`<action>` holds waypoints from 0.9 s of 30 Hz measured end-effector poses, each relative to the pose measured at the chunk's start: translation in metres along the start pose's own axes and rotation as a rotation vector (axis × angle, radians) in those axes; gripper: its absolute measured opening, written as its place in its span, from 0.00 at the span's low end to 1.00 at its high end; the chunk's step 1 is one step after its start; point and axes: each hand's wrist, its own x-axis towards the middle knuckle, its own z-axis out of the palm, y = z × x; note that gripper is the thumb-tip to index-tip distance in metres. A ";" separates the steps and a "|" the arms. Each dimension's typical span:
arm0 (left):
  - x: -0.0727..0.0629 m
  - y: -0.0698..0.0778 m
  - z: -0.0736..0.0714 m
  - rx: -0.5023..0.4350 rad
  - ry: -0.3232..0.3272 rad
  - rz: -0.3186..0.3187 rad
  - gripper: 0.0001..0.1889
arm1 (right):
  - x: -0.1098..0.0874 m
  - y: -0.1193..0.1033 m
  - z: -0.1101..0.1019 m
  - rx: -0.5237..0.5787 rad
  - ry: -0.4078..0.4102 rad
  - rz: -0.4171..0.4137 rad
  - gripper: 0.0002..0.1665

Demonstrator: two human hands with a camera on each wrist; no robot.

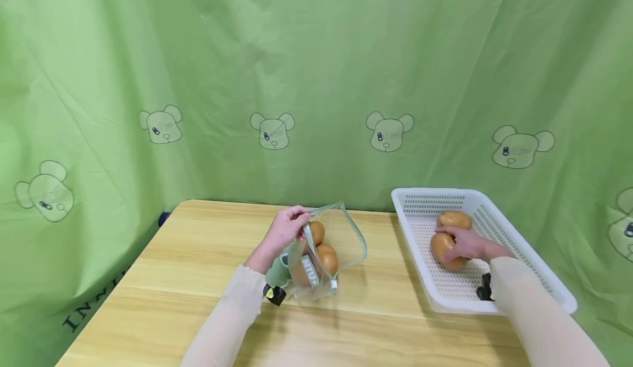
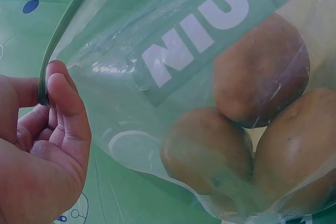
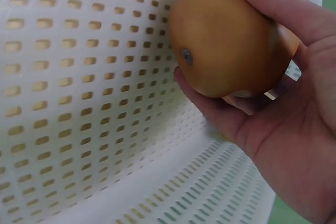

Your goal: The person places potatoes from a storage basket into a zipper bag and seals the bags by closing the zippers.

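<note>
On pale wood-grain tabletop (image 1: 198, 257): a clear plastic bag w/ pale-green edging & white NIU+ lettering (image 1: 311, 273) is seemingly rested near centre, somewhat tilted, mouth gaping toward basket side

Bag rim: pinched betw thumb & fingers of L hand (image 1: 284, 228), at mouth's left edge; prob held there b/c soft film would sag shut if unsupported

White zip slider (image 1: 333, 284): seen at low end of opening; zip is left undone, so mouth can be spread

Bag contents: three smooth, rounded orange-brown fruits (image 1: 328, 257) can be seen thru film, bunched & touching at bottom; bag is prob steadied a bit by their wt

White perforated plastic basket (image 1: 414, 249): set at right of table, well apart from bag; prob placed so it can be reached by R arm w/o crossing L

R hand (image 1: 467, 243) grip: a round orange-brown fruit w/ small dark end spot (image 3: 220, 30) is gripped inside basket, thumb on one side, fingers curled round other; prob held by its sides b/c skin looks slick; whether it's lifted off basket floor can't be told

Far end of basket: an oblong orange-brown fruit (image 1: 455, 220) is seen just beyond held one; exact no. under hand can't be told

Bkgd: green bear-print curtain (image 1: 321, 81) is hung behind table
</note>
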 end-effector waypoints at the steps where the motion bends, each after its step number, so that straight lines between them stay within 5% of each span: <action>1: 0.000 0.000 0.000 -0.001 0.000 0.000 0.12 | 0.001 -0.002 0.000 -0.001 0.001 -0.003 0.50; 15: -0.002 0.000 -0.001 -0.022 0.009 0.003 0.11 | 0.004 -0.059 -0.015 -0.078 0.062 -0.157 0.47; 22: 0.000 -0.001 -0.001 -0.028 0.000 0.008 0.11 | 0.001 -0.090 -0.022 -0.220 0.123 -0.187 0.46; 27: 0.000 -0.003 0.000 -0.033 -0.002 0.013 0.11 | -0.001 -0.108 -0.024 -0.094 0.074 -0.198 0.48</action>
